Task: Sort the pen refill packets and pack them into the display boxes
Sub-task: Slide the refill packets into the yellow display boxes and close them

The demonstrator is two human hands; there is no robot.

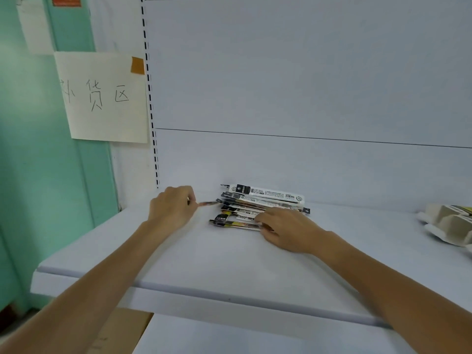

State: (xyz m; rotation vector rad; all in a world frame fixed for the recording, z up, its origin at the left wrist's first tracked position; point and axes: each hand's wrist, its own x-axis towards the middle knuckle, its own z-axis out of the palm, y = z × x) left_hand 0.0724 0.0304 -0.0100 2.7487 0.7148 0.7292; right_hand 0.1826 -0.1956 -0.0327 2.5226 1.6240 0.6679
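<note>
Head view: pinches left end of one packet (pixel 208 203) with left hand (pixel 173 208), presses pile (pixel 260 200) on shelf (pixel 204 264) under flat right hand (pixel 288 231), long axes running left-right, display boxes (pixel 449 221) well off rightward.

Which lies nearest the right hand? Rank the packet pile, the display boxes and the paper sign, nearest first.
1. Packet pile, under the right hand's fingers.
2. Display boxes, at the shelf's right end.
3. Paper sign, hanging far left.
</note>
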